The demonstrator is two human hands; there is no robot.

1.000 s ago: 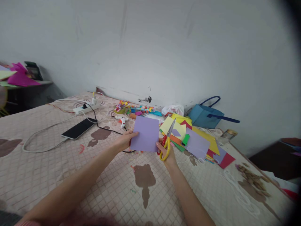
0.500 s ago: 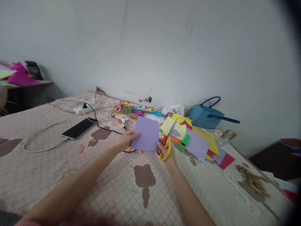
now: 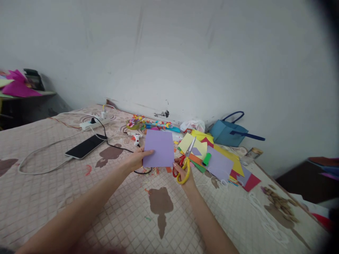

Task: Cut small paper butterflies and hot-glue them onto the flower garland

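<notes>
A plain purple sheet of paper (image 3: 159, 147) is held up over the mat. My left hand (image 3: 137, 159) pinches its left edge, thumb on the front face. At the lower right corner of the sheet is my right hand (image 3: 185, 174), closed around a pair of scissors (image 3: 186, 168) with red and yellow handles. The scissor blades point up and to the right, away from the paper, and look closed. The right fingertips meet the sheet's corner. Behind the left hand lies a white hot glue gun (image 3: 135, 137).
Coloured paper sheets (image 3: 219, 164) are piled to the right, near a blue bag (image 3: 227, 132) and a glass jar (image 3: 252, 156). On the left lie a tablet (image 3: 86, 146) and a power strip (image 3: 94, 122) with cables. White cord (image 3: 267, 222) is at the right.
The whole scene has shifted slightly left in view. The scissors have turned and dropped a little relative to the sheet; both hands keep their holds.
</notes>
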